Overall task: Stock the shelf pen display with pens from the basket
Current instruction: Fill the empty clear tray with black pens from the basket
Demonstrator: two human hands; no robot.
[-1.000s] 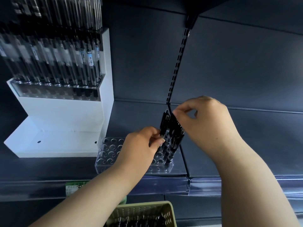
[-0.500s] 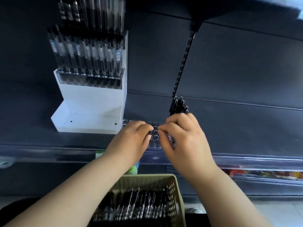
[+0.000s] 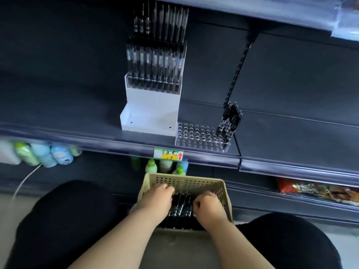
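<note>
Between left grip (image 3: 157, 199) and right grip (image 3: 208, 207), inside basket (image 3: 184, 176): loose black pens (image 3: 182, 204), with the fingers of both grips curled onto them. Clear holder (image 3: 196, 136) sits up and ahead of the grips on the shelf (image 3: 97, 131), mostly unfilled. Advised: gather a small aligned bundle, tips one way, so each pen drops cleanly into a hole. Half a second earlier both grips were up at the holder; both are now down in the basket.

Bottles (image 3: 58, 155) btm left, price tag (image 3: 168, 154), snack pkts (image 3: 318, 191) rt
</note>
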